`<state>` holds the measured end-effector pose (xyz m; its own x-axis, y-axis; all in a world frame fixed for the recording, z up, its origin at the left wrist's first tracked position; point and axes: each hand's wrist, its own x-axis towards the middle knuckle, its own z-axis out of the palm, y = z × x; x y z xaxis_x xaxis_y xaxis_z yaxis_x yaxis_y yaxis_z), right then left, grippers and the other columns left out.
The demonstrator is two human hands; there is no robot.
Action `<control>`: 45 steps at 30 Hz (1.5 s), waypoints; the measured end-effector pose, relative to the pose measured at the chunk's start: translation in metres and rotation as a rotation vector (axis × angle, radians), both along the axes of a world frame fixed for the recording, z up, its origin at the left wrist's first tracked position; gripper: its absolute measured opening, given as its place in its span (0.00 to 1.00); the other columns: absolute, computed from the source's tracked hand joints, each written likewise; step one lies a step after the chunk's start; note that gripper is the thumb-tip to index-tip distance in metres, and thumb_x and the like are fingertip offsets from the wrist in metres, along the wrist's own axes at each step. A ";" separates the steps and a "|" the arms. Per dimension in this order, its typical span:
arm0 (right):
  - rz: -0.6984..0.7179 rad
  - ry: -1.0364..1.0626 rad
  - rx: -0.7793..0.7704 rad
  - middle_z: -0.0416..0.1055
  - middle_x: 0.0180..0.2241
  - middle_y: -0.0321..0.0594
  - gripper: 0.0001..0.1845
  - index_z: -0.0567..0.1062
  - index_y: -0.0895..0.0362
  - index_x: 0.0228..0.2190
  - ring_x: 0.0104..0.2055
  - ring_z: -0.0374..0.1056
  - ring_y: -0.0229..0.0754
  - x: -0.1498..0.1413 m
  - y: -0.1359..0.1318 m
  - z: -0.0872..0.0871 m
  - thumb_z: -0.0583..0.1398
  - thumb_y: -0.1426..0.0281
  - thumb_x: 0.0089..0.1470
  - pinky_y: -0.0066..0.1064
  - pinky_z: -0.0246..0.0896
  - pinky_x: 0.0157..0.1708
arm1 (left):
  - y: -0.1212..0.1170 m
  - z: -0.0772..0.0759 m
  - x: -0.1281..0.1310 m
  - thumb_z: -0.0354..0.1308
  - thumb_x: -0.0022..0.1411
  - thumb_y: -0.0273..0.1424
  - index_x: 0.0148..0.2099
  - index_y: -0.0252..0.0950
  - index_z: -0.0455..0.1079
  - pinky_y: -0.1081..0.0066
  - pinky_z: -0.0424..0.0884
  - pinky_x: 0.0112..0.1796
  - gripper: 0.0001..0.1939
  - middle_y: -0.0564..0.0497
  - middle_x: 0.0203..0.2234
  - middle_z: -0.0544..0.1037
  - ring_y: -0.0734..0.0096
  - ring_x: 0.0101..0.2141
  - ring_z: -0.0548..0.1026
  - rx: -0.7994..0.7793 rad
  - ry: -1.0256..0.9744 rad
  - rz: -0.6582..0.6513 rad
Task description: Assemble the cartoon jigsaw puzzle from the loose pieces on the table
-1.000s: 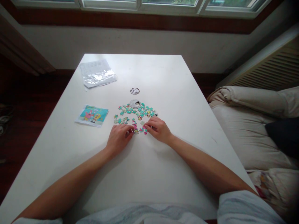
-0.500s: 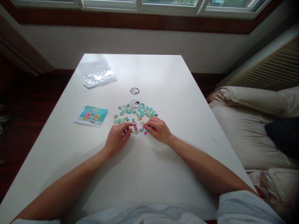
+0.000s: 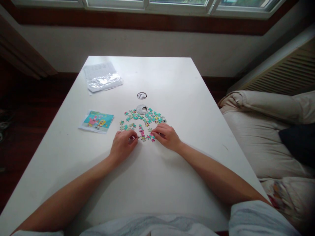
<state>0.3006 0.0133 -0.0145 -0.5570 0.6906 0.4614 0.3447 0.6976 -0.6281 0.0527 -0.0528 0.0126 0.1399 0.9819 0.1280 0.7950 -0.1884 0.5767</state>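
Many small jigsaw puzzle pieces, mostly teal with some pink and yellow, lie scattered in an arc on the table. Between my hands stands a narrow joined strip of pink puzzle pieces. My left hand is just left of the strip, thumb and index closed in a pinch with a small dark-edged puzzle piece at the tips. To the right, my right hand pinches at a pinkish puzzle piece, mostly covered by the fingers. Loose pink puzzle pieces lie beside its fingertips.
A picture sheet with cartoon figures lies to the left on the white table. Farther back is a clear plastic bag with papers. Two round inserts, a metal-rimmed ring and an oval opening, sit mid-table. A beige sofa flanks the right.
My left index finger has drawn back from the pink strip and curled down to the thumb, uncovering the strip's upper part. My right hand is almost still.
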 end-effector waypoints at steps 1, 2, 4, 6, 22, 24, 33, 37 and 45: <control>0.001 0.000 -0.001 0.71 0.26 0.38 0.14 0.78 0.55 0.33 0.32 0.65 0.41 0.000 0.000 0.000 0.58 0.64 0.69 0.35 0.59 0.37 | 0.000 0.000 0.000 0.59 0.64 0.29 0.36 0.40 0.72 0.63 0.65 0.44 0.03 0.54 0.29 0.79 0.66 0.34 0.76 0.006 0.000 0.004; 0.002 0.001 -0.002 0.71 0.26 0.38 0.14 0.78 0.55 0.33 0.32 0.64 0.41 0.000 0.000 0.000 0.58 0.64 0.69 0.35 0.59 0.37 | 0.000 -0.001 0.000 0.59 0.64 0.29 0.35 0.40 0.71 0.64 0.66 0.43 0.03 0.54 0.29 0.78 0.66 0.34 0.75 0.007 -0.009 0.011; 0.003 0.005 0.000 0.71 0.26 0.38 0.14 0.78 0.55 0.33 0.31 0.64 0.41 0.000 0.000 0.001 0.57 0.64 0.69 0.35 0.59 0.37 | -0.001 -0.003 0.000 0.58 0.63 0.28 0.36 0.40 0.70 0.67 0.67 0.39 0.03 0.54 0.29 0.76 0.67 0.32 0.74 -0.008 -0.058 0.021; 0.001 0.012 0.001 0.71 0.26 0.38 0.15 0.78 0.55 0.32 0.31 0.64 0.41 -0.001 0.000 0.001 0.57 0.64 0.69 0.35 0.59 0.37 | -0.001 -0.005 0.000 0.57 0.64 0.27 0.41 0.40 0.72 0.69 0.68 0.36 0.05 0.54 0.31 0.76 0.70 0.31 0.73 -0.026 -0.132 0.002; -0.004 -0.001 -0.007 0.72 0.27 0.39 0.15 0.79 0.55 0.32 0.32 0.65 0.42 -0.002 -0.001 0.001 0.57 0.63 0.69 0.36 0.60 0.37 | -0.001 -0.003 0.003 0.60 0.65 0.30 0.37 0.42 0.74 0.60 0.61 0.48 0.02 0.56 0.31 0.80 0.65 0.36 0.77 0.030 0.038 -0.021; -0.005 -0.003 -0.007 0.72 0.27 0.39 0.15 0.79 0.55 0.32 0.32 0.65 0.42 -0.002 -0.001 0.000 0.57 0.63 0.69 0.36 0.61 0.38 | -0.001 -0.004 0.006 0.60 0.65 0.31 0.37 0.43 0.74 0.59 0.60 0.48 0.02 0.55 0.30 0.80 0.64 0.37 0.76 0.022 0.056 -0.012; 0.008 -0.029 -0.006 0.73 0.28 0.40 0.14 0.79 0.54 0.34 0.33 0.66 0.43 -0.002 -0.001 0.000 0.57 0.63 0.69 0.37 0.61 0.38 | 0.003 -0.011 0.009 0.61 0.64 0.28 0.44 0.44 0.77 0.59 0.62 0.48 0.08 0.54 0.33 0.82 0.62 0.38 0.75 0.036 0.044 -0.031; 0.009 -0.034 -0.007 0.73 0.28 0.40 0.13 0.79 0.54 0.34 0.33 0.66 0.43 -0.002 -0.002 -0.001 0.57 0.64 0.69 0.37 0.61 0.39 | 0.003 -0.012 0.008 0.60 0.65 0.28 0.46 0.44 0.77 0.59 0.62 0.48 0.09 0.53 0.35 0.83 0.61 0.40 0.76 0.052 0.071 -0.039; 0.009 -0.016 -0.015 0.73 0.28 0.39 0.12 0.78 0.54 0.33 0.33 0.65 0.42 -0.003 -0.002 -0.001 0.59 0.66 0.68 0.36 0.61 0.38 | 0.004 -0.012 0.008 0.60 0.65 0.29 0.43 0.42 0.76 0.60 0.62 0.46 0.06 0.53 0.34 0.82 0.61 0.39 0.75 0.038 0.072 -0.057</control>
<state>0.2979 0.0114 -0.0153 -0.5706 0.6924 0.4415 0.3487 0.6911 -0.6331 0.0611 -0.0487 0.0004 0.2058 0.9666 0.1526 0.8216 -0.2554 0.5096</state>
